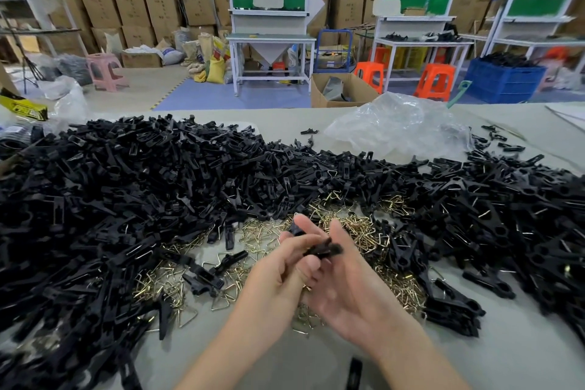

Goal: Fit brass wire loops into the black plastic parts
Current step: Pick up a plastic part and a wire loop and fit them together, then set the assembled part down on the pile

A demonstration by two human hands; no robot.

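On our left, a deep heap of loose black plastic clip parts (pixel 104 187) covers the grey table (pixel 285 358); most look bare, though a few thin wires glint among them, so we cannot say how many are already fitted. Nearer the middle, a scatter of triangular brass wire loops (pixel 164 288) lies on the table, with several single black pieces resting on top.

At centre, our left hand (pixel 278 275) pinches one black plastic part (pixel 323 249) between thumb and forefinger, the other fingers curled under. Our right hand (pixel 351 282) is cupped against it, palm up, fingers loosely spread and touching the same part. Whether a loop is already seated in this piece is hidden by the fingers.

To the right, a second heap of black parts with wire loops showing (pixel 493 225) reads to us as the finished pile. Behind it lies a crumpled clear plastic bag (pixel 399 127).

We judge the job well underway but far from over: the left heap is larger, and plenty of loops remain.
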